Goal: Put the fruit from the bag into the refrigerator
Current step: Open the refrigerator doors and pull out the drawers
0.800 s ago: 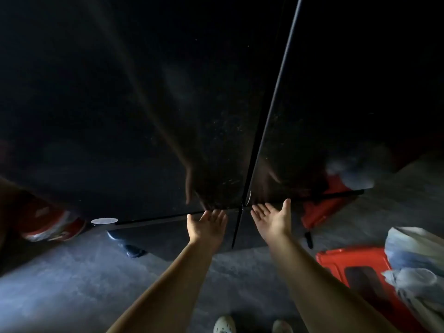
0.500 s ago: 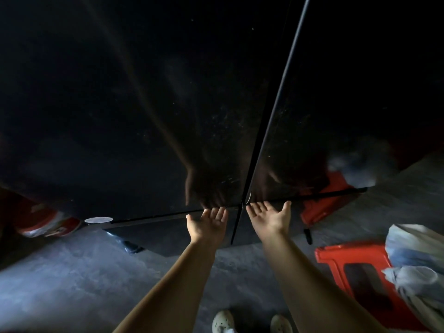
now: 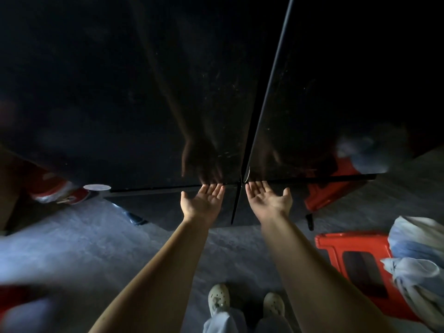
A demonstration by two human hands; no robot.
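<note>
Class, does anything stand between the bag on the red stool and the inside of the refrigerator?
Yes. The refrigerator's left door and right door, both shut, block the way. The left hand and right hand, palms up, reach their lower edges.

Refrigerator doors (image 3: 120, 92): black, high-gloss, smooth, with mirror finish; stool (image 3: 348, 241) reflected in right-hand panel. Fine scratches and specks show near centre seam.
Floor (image 3: 96, 248): grey, matt, mottled, concrete-like.
Stool: red moulded plastic, smooth, low sheen.
Bag (image 3: 418, 248): thin pale plastic film, crumpled, faintly translucent.
Shoes (image 3: 218, 300): pale perforated clogs, foam-type material, matt.
Trousers (image 3: 223, 320): light cloth, matt.
</note>
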